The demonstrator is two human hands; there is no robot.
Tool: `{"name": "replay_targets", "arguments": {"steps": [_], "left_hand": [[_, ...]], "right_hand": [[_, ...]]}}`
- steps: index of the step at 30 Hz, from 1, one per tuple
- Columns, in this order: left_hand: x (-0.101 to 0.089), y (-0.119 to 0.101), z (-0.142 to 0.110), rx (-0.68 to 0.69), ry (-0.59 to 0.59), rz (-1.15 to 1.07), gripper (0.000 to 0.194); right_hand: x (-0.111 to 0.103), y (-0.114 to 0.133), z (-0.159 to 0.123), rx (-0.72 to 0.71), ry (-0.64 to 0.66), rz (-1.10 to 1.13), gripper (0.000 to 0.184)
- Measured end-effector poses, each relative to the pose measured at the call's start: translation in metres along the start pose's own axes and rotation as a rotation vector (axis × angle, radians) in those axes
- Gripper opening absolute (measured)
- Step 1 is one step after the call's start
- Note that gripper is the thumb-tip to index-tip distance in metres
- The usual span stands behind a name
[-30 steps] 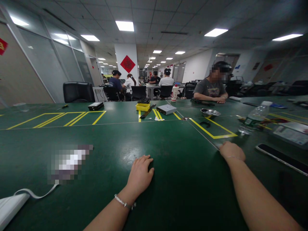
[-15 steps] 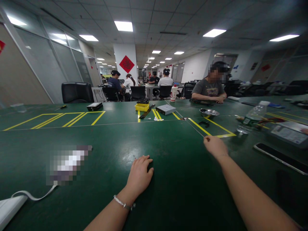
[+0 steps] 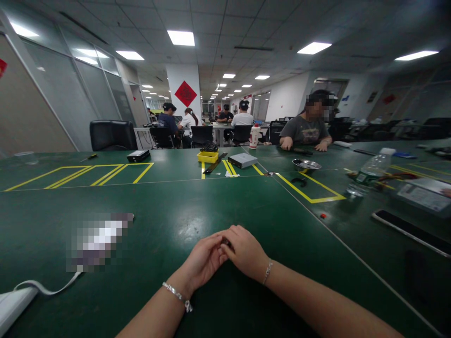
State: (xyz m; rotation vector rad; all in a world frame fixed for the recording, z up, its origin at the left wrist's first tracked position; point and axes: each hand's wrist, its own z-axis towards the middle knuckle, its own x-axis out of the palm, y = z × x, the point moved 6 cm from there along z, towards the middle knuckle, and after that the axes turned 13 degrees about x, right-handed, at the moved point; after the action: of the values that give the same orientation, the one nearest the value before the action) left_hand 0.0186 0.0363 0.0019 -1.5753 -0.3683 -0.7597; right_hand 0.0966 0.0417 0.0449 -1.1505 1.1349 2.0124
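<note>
My left hand (image 3: 205, 263) and my right hand (image 3: 248, 251) meet over the near middle of the green table (image 3: 141, 206), fingertips touching. Both have their fingers bent and closed together. A small dark thing (image 3: 226, 242) shows between them, mostly covered by the fingers and too small to name. To the right of my right hand, a tiny red piece (image 3: 323, 216) lies beside the table's seam.
A phone (image 3: 410, 230), water bottle (image 3: 369, 173) and metal box (image 3: 424, 195) are at right. Farther back are a metal bowl (image 3: 306, 164), grey drive (image 3: 242, 160) and yellow tray (image 3: 207, 157). A pixelated object (image 3: 102, 239) with a strap lies left. A person (image 3: 306, 124) sits opposite.
My right hand has come left and nearer from the seam to meet my left hand, whose fingers have curled up. The red piece is now uncovered. The person opposite has moved their hands apart.
</note>
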Motion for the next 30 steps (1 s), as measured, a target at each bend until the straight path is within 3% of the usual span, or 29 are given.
{"name": "replay_targets", "arguments": {"steps": [3, 5, 8, 11, 14, 16, 22, 30], "left_hand": [[-0.004, 0.001, -0.001, -0.044, -0.039, -0.112, 0.019], [-0.009, 0.002, -0.001, -0.067, -0.089, -0.103, 0.026], [-0.014, 0.003, -0.001, -0.089, -0.144, -0.056, 0.03], [-0.013, 0.002, -0.002, -0.094, -0.136, -0.027, 0.031], [-0.011, 0.001, -0.003, -0.092, -0.118, -0.009, 0.03], [-0.011, 0.001, -0.003, -0.085, -0.114, 0.002, 0.029], [-0.011, 0.001, -0.003, -0.076, -0.097, 0.011, 0.027], [-0.01, 0.001, -0.002, -0.104, -0.122, 0.031, 0.027]], "right_hand": [[-0.007, -0.01, 0.007, -0.038, -0.012, -0.003, 0.02], [-0.026, -0.036, 0.016, 0.031, -0.1, -0.045, 0.021], [-0.064, -0.11, 0.025, 0.301, -0.24, -0.244, 0.027], [-0.098, -0.201, 0.012, 0.672, -0.262, -0.47, 0.038], [-0.115, -0.27, -0.014, 0.974, -0.224, -0.508, 0.052], [-0.116, -0.296, -0.027, 1.088, -0.179, -0.477, 0.053], [-0.107, -0.31, -0.031, 1.102, -0.019, -0.508, 0.038], [-0.117, -0.3, -0.031, 1.119, -0.11, -0.554, 0.034]]}}
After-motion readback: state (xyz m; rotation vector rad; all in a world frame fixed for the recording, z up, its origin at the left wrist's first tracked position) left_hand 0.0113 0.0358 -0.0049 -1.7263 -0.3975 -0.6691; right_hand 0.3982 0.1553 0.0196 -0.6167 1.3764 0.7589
